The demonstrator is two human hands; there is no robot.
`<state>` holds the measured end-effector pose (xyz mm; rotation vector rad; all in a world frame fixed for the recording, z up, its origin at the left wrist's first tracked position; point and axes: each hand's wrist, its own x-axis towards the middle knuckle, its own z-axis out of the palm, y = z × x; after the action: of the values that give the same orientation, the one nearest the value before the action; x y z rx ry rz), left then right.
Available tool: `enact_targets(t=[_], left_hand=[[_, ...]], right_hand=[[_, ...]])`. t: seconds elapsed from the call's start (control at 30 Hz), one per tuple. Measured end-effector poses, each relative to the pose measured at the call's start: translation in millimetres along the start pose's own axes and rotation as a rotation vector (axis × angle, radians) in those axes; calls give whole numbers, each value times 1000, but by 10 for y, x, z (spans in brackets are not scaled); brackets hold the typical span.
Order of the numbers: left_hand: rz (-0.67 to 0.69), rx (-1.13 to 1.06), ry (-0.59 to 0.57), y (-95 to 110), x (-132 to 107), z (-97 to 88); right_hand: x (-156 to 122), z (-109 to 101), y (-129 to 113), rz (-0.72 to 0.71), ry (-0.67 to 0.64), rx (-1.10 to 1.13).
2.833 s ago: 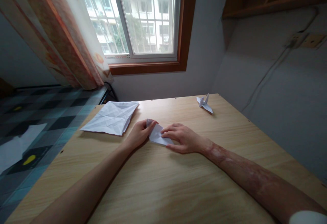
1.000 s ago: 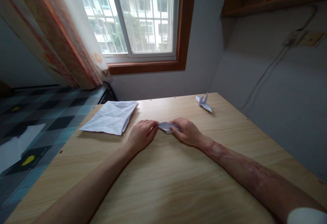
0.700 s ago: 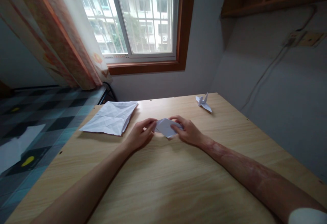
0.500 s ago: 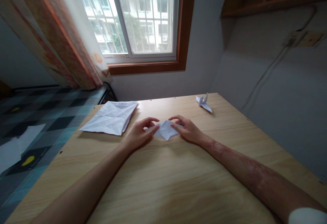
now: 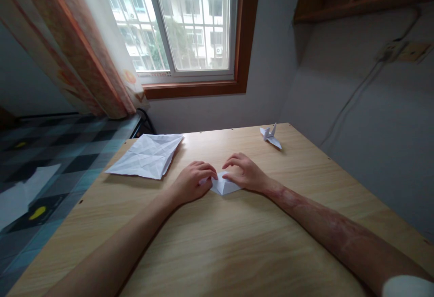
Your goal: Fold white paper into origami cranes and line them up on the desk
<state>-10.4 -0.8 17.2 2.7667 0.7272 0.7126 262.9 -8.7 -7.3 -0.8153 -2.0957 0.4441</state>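
Observation:
A small folded white paper [image 5: 224, 187] lies on the wooden table in front of me, with creases running to a point on its near side. Over its left part is my left hand [image 5: 195, 181], fingers curled and thumb pressed on the paper, covering that side. My right hand [image 5: 247, 173] is at the right part; its thumb touches the paper while the curved index finger is raised apart from the thumb. The hands hide both outer corners of the paper.
A stack of creased white sheets [image 5: 145, 157] lies at the table's far left. Near the far right corner stands a folded paper crane [image 5: 270, 137]. Beyond the left edge, white paper [image 5: 30, 193] rests on a checked bedspread [image 5: 84, 152].
The folded paper has come slightly nearer and lower. My left fingers have closed down over its left side. My right index finger and thumb have spread further apart.

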Motion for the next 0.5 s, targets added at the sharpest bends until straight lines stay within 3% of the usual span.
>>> enact_targets(t=[0.17,0.37,0.5], left_hand=[[-58,81,3,56,3,-12],[-183,196,86,-34,-18,30],[-134,126,60,-66,-17,59]], right_hand=[[-17,-61,-134,-105,-71,-3],[-19,-15,-143,-74,-123,-108],[-2,28,-64,9,-93,-192]])
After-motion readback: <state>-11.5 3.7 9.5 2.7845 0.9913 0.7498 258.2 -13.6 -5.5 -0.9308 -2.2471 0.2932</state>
